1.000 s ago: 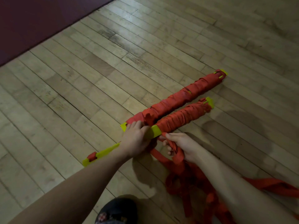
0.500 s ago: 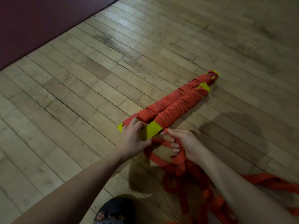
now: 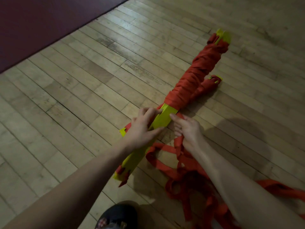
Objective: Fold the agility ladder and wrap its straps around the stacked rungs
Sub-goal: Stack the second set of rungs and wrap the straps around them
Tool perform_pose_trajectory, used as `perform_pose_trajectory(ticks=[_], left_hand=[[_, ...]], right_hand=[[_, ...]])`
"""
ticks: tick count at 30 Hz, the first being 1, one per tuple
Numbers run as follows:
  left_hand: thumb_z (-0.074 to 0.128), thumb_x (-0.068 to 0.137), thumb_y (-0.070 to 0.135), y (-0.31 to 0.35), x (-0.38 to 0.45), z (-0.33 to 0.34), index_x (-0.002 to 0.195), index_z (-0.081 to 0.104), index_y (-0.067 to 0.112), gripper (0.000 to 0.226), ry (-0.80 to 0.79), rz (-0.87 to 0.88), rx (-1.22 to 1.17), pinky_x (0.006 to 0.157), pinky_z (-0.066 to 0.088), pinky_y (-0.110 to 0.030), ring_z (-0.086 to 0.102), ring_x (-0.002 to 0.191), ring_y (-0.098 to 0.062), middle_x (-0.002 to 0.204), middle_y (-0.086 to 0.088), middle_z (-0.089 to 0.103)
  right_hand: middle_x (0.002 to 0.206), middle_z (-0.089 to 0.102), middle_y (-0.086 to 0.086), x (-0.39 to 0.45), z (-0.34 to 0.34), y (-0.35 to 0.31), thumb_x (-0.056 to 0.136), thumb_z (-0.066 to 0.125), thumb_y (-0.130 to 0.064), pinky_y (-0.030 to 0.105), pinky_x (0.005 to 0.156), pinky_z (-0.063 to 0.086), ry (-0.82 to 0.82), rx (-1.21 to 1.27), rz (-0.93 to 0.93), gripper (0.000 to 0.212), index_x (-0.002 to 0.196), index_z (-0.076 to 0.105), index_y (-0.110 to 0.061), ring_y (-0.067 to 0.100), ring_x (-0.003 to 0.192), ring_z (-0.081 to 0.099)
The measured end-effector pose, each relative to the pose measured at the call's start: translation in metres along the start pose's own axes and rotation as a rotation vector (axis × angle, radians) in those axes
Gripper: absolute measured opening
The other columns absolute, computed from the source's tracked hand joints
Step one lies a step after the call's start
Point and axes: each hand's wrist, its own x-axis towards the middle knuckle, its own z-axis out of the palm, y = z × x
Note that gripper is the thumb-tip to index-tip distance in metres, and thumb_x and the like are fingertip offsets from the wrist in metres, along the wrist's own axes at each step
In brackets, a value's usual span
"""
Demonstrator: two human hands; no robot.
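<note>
Holding the stacked rungs (image 3: 160,120) with our left hand (image 3: 142,128), fingers curled over the bare yellow part, we keep the bundle lifted at an angle above the wooden floor (image 3: 82,96). Our right hand (image 3: 186,129) grips the loose red strap (image 3: 179,142) just beside the yellow edge, fingers closed around it.

What could go wrong, in our judgement: the strap may lose tension while we bring it around, and then the next turn sits slack and the wraps above slide. The loose strap pile (image 3: 189,182) near our shoe (image 3: 118,215) looks tangled (several loops cross each other), so a knot could catch and stop the pull. The near end of the rungs is still unwrapped and could fan apart if the left grip loosens.

We count two wrapped bundles: the one in hand and a second bundle (image 3: 207,85) lying on the floor behind it. Two hands, one shoe.
</note>
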Motion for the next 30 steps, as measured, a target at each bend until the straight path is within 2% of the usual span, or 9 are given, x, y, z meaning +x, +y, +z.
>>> perform_pose_trajectory(ticks=[2, 5, 9, 11, 15, 19, 21, 25, 30], left_hand=[[0.051, 0.083, 0.055, 0.000, 0.002, -0.012, 0.120, 0.048, 0.048, 0.037, -0.073, -0.009, -0.057, 0.104, 0.034, -0.048, 0.049, 0.111, -0.005, 0.116, 0.016, 0.050], [0.052, 0.093, 0.041, 0.011, 0.003, -0.019, 0.115, 0.046, 0.048, 0.024, -0.063, 0.003, -0.179, 0.097, 0.040, -0.030, 0.052, 0.103, 0.009, 0.111, 0.025, 0.054], [0.066, 0.081, 0.048, 0.010, 0.005, -0.023, 0.127, 0.041, 0.029, 0.056, -0.091, -0.129, -0.425, 0.087, 0.053, -0.029, 0.064, 0.102, -0.016, 0.113, 0.001, 0.063], [0.063, 0.079, 0.058, 0.007, 0.003, -0.020, 0.120, 0.049, 0.031, 0.051, -0.151, -0.183, -0.397, 0.089, 0.052, -0.031, 0.064, 0.103, -0.016, 0.116, 0.000, 0.064], [0.064, 0.082, 0.045, 0.014, 0.000, -0.015, 0.118, 0.055, 0.022, 0.043, -0.156, -0.176, -0.512, 0.086, 0.055, -0.035, 0.067, 0.098, -0.017, 0.112, -0.005, 0.068], [0.070, 0.075, 0.055, 0.014, -0.003, -0.006, 0.107, 0.055, 0.025, 0.047, 0.078, -0.199, -0.371, 0.076, 0.057, -0.048, 0.069, 0.082, -0.018, 0.093, -0.001, 0.069], [0.070, 0.071, 0.060, 0.013, -0.007, -0.001, 0.105, 0.050, 0.032, 0.048, 0.192, -0.184, -0.271, 0.071, 0.057, -0.048, 0.068, 0.076, -0.018, 0.089, 0.001, 0.068], [0.075, 0.072, 0.049, 0.008, -0.009, 0.002, 0.118, 0.049, 0.020, 0.060, 0.389, -0.047, 0.165, 0.093, 0.039, -0.041, 0.060, 0.085, -0.016, 0.088, 0.004, 0.062], [0.070, 0.076, 0.054, 0.014, 0.000, 0.005, 0.129, 0.048, 0.014, 0.070, 0.412, -0.016, 0.373, 0.089, 0.031, -0.039, 0.060, 0.096, -0.024, 0.098, -0.004, 0.064]], right_hand=[[0.042, 0.027, -0.012, 0.005, -0.004, -0.003, 0.088, 0.059, -0.007, 0.017, 0.038, 0.015, -0.034, 0.047, -0.002, 0.029, 0.064, 0.047, -0.017, 0.000, 0.034, 0.023], [0.043, 0.026, -0.010, 0.007, -0.006, -0.003, 0.084, 0.059, -0.009, 0.015, 0.036, 0.018, -0.102, 0.095, 0.009, 0.022, 0.069, 0.044, -0.016, 0.001, 0.034, 0.024], [0.044, 0.028, -0.008, 0.002, -0.004, 0.000, 0.076, 0.059, -0.017, 0.015, 0.036, 0.021, -0.226, 0.125, 0.023, 0.017, 0.070, 0.042, -0.015, 0.002, 0.036, 0.026], [0.044, 0.030, -0.008, 0.001, -0.004, -0.001, 0.076, 0.058, -0.018, 0.015, 0.036, 0.021, -0.257, 0.105, 0.024, 0.015, 0.071, 0.045, -0.014, 0.002, 0.036, 0.026], [0.044, 0.031, -0.007, 0.002, -0.008, -0.002, 0.080, 0.057, -0.019, 0.015, 0.034, 0.020, -0.263, 0.026, 0.019, 0.011, 0.076, 0.051, -0.010, 0.002, 0.035, 0.026], [0.049, 0.034, -0.007, 0.005, -0.009, -0.007, 0.094, 0.052, -0.015, 0.015, 0.035, 0.023, -0.240, -0.094, 0.013, 0.012, 0.093, 0.055, -0.003, 0.001, 0.037, 0.028], [0.056, 0.037, -0.007, 0.003, -0.004, -0.007, 0.095, 0.052, -0.021, 0.015, 0.038, 0.024, -0.266, -0.095, 0.041, 0.014, 0.085, 0.055, -0.012, 0.002, 0.042, 0.029], [0.057, 0.029, -0.007, -0.001, 0.003, -0.005, 0.095, 0.054, -0.022, 0.017, 0.040, 0.019, -0.196, -0.142, 0.043, 0.024, 0.072, 0.046, -0.020, 0.002, 0.043, 0.025], [0.045, 0.026, -0.011, -0.003, 0.008, -0.005, 0.091, 0.063, -0.024, 0.018, 0.039, 0.017, 0.016, -0.191, -0.049, 0.040, 0.052, 0.055, -0.023, 0.003, 0.040, 0.021]])
